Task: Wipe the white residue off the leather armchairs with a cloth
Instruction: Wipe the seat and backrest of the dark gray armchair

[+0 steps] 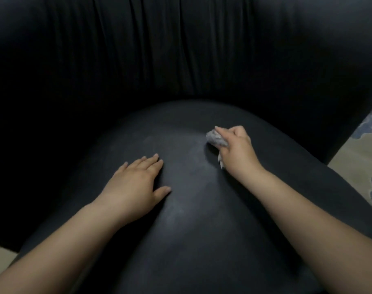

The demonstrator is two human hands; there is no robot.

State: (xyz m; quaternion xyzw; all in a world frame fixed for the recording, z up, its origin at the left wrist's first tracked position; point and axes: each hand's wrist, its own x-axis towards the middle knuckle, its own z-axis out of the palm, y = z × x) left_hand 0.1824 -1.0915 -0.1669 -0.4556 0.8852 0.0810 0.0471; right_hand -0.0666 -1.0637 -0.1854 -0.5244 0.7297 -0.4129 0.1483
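Observation:
A black leather armchair fills the view, its rounded seat cushion (202, 240) in front of me. Faint white residue (187, 200) smears the middle of the seat between my hands. My right hand (238, 151) grips a bunched grey cloth (215, 138) and presses it on the seat's right side. A pale end of the cloth sticks out under the palm. My left hand (134, 183) rests flat on the left of the seat, fingers straight, holding nothing.
The pleated backrest (181, 49) curves round the seat and joins dark armrests on both sides. A beige carpet with blue pattern (367, 145) shows to the right of the chair, and a strip of pale floor (0, 253) at the lower left.

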